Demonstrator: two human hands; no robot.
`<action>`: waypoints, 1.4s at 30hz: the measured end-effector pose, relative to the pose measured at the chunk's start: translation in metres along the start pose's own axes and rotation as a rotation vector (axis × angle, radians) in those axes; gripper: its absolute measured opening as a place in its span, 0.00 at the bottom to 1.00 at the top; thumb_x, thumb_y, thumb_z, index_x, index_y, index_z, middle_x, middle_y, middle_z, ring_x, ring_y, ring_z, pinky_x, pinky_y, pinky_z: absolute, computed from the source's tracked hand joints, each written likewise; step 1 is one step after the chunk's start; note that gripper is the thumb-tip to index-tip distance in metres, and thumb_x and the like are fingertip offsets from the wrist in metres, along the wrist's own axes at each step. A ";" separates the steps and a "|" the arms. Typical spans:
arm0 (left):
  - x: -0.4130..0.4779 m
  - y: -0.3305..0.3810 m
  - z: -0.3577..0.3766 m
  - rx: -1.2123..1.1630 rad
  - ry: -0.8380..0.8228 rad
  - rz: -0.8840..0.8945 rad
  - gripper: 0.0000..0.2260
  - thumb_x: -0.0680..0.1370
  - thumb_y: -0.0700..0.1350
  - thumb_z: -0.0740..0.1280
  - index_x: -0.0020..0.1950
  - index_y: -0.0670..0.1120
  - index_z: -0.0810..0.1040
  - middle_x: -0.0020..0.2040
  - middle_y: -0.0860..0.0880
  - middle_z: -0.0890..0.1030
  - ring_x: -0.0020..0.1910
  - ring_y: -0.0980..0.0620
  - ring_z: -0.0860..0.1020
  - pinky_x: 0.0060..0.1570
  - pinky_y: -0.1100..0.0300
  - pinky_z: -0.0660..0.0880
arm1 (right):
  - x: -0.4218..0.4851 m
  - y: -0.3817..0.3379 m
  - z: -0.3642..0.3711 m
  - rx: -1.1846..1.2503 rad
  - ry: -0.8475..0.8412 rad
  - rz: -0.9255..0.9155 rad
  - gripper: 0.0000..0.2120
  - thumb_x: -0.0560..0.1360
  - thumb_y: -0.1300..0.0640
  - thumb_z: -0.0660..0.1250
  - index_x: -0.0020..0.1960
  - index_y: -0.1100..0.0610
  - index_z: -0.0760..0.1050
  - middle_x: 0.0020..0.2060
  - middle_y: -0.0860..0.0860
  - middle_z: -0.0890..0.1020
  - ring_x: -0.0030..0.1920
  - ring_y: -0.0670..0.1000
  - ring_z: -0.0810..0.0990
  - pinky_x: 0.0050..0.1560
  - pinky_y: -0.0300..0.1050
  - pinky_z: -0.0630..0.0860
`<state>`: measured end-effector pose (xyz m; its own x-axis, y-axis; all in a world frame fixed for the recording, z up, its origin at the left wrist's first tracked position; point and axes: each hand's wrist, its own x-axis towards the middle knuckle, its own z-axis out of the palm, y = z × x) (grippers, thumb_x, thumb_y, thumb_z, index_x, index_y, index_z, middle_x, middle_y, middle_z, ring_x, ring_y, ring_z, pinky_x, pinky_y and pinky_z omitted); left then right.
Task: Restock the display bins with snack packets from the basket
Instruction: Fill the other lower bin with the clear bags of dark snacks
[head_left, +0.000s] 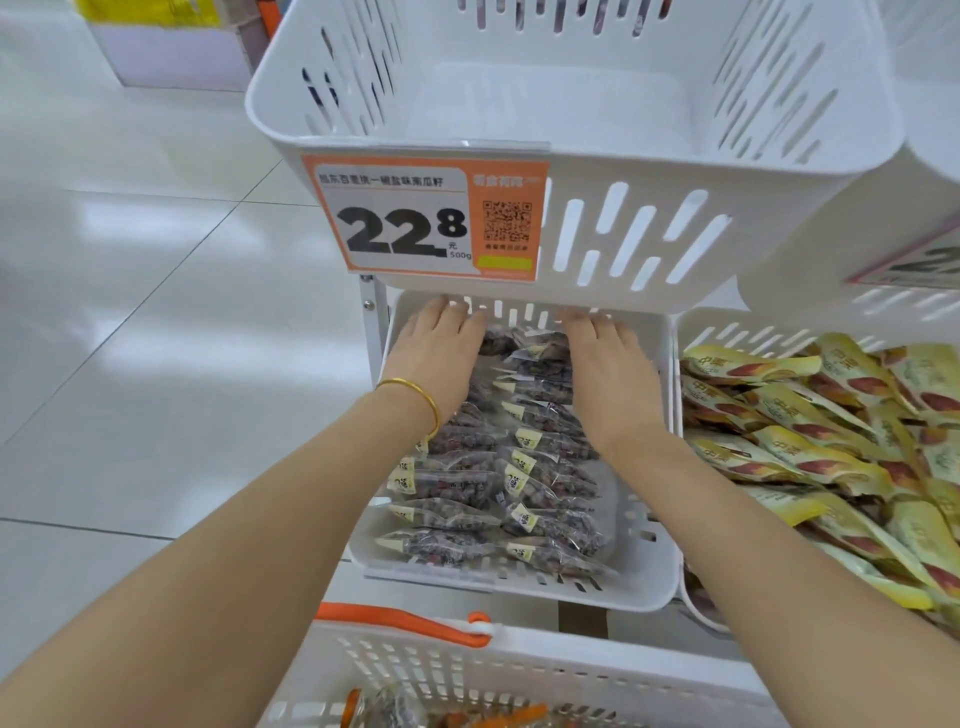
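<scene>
Both hands deep in the lower bin, packets being pushed back and squared up.

Nearest the camera, just in front of the lower white slotted plastic bin, sits the white plastic basket with an orange handle, a few packets showing inside. Inside the bin lie rows of clear snack packets with dark contents. At the bin's far end, the left hand with its gold bangle and the right hand lie flat, fingers extended, palms down, gripping nothing I can see; fingertips hide under the empty white bin above and its orange price tag. Looks like tidying; next, I'd say, reach back to the basket for more.
</scene>
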<state>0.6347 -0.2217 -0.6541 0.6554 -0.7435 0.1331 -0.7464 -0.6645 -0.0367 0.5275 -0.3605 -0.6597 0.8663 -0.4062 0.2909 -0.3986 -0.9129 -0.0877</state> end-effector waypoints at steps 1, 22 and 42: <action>0.002 0.000 0.000 0.001 -0.026 -0.004 0.31 0.74 0.31 0.59 0.75 0.47 0.55 0.72 0.44 0.64 0.71 0.42 0.61 0.70 0.47 0.58 | 0.001 0.003 0.003 0.004 -0.028 0.034 0.27 0.72 0.74 0.58 0.70 0.60 0.63 0.63 0.58 0.72 0.63 0.61 0.68 0.58 0.52 0.71; -0.028 -0.005 0.021 0.019 0.040 0.042 0.32 0.76 0.58 0.39 0.76 0.45 0.56 0.73 0.43 0.63 0.73 0.43 0.58 0.73 0.47 0.50 | 0.005 0.000 0.020 0.907 -0.164 0.589 0.20 0.83 0.54 0.52 0.73 0.59 0.59 0.63 0.58 0.74 0.58 0.56 0.74 0.50 0.43 0.66; -0.088 0.004 -0.028 -0.211 -0.047 -0.044 0.25 0.82 0.51 0.48 0.77 0.42 0.49 0.77 0.44 0.51 0.76 0.49 0.47 0.74 0.59 0.41 | -0.078 -0.005 -0.052 0.889 -0.217 0.335 0.23 0.82 0.57 0.54 0.76 0.55 0.56 0.72 0.52 0.65 0.71 0.51 0.65 0.68 0.42 0.62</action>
<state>0.5708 -0.1567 -0.6386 0.6886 -0.7203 0.0839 -0.7216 -0.6693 0.1769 0.4459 -0.3219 -0.6321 0.8214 -0.5678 -0.0541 -0.3391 -0.4098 -0.8468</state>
